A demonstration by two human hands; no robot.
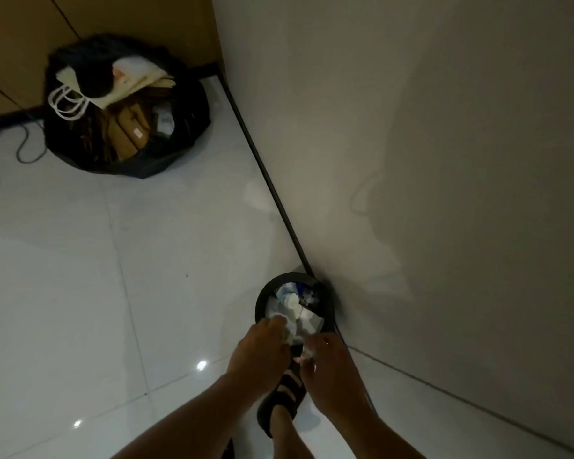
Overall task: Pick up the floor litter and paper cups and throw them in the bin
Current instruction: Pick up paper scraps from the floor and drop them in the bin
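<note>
A small round black bin (262,299) stands on the white floor against the wall, filled with white paper litter and cups (294,301). My left hand (257,352) hovers over the bin's near rim and grips a crumpled greenish-white scrap (287,336). Beside it, my right hand (328,369) pinches a small white scrap (307,352) just short of the rim. My foot in a dark striped slipper (284,395) stands right under both hands.
A large open black rubbish bag (193,104) holding paper bags and cardboard sits at the back left by a wooden panel. A dark cable (24,150) loops on the floor at the far left. The grey wall (411,160) runs along the right.
</note>
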